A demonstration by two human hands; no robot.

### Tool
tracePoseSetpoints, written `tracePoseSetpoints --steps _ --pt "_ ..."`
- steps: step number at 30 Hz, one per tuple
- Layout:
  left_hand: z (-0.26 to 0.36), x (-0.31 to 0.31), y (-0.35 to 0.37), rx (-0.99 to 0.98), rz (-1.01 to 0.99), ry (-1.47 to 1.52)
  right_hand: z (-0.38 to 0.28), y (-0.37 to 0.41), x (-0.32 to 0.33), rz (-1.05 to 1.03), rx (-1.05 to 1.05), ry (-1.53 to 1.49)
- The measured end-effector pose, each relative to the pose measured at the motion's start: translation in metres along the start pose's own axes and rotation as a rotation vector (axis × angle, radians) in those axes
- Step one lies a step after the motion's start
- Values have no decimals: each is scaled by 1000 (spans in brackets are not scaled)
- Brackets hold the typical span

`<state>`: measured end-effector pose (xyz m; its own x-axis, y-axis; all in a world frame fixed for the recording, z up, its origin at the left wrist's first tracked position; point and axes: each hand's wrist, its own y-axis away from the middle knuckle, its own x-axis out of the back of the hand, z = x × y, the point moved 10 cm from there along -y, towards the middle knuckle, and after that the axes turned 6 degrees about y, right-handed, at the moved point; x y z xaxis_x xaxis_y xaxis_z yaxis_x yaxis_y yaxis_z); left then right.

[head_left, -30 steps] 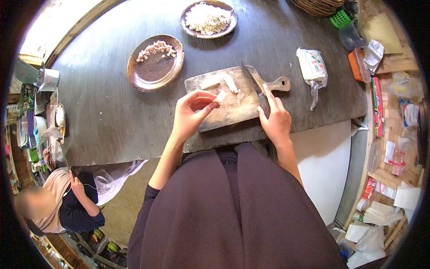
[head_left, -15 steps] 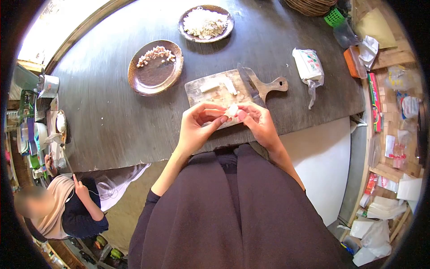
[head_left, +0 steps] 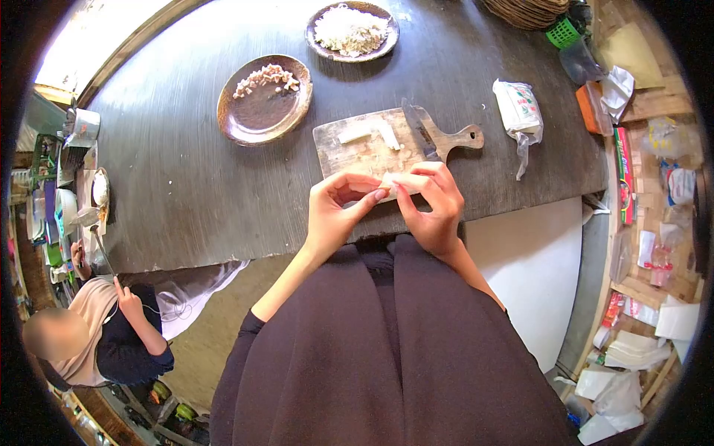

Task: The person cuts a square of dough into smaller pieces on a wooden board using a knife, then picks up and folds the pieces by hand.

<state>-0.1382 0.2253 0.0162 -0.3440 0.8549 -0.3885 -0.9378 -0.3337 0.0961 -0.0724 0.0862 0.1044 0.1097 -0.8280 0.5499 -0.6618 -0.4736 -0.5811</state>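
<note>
My left hand (head_left: 341, 207) and my right hand (head_left: 431, 199) meet at the near edge of a wooden cutting board (head_left: 338, 157). Between their fingertips is a small pale piece (head_left: 388, 182), mostly covered by the fingers; both hands pinch it. On the board lie white sticks (head_left: 388, 135) of food, and a dark-bladed knife (head_left: 422, 134) rests across its right part near the handle. A brown plate (head_left: 260, 119) with small pinkish chopped pieces stands to the left. Behind it another plate (head_left: 394, 46) holds a heap of white shreds.
A white plastic packet (head_left: 518, 111) lies right of the board. An orange container (head_left: 591, 108) and a green basket (head_left: 562, 33) stand at the table's right edge. At the lower left, another person (head_left: 126, 320) holds a long utensil. A metal container (head_left: 83, 128) stands at the left.
My right hand has turned, its fingers now arched higher over the small piece. The view has shifted slightly. The other person's hand and utensil have moved a little.
</note>
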Motion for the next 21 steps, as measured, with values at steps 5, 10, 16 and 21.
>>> tracePoseSetpoints --steps 5,10,16,21 --pt "3 1 8 -62 70 60 -8 8 -2 -21 26 48" --pt "7 9 14 -132 167 47 -13 6 3 60 64 53" --pt "9 7 13 -111 180 165 -12 5 8 108 43 77" --pt "3 8 13 -87 138 141 7 6 4 66 -194 -55"
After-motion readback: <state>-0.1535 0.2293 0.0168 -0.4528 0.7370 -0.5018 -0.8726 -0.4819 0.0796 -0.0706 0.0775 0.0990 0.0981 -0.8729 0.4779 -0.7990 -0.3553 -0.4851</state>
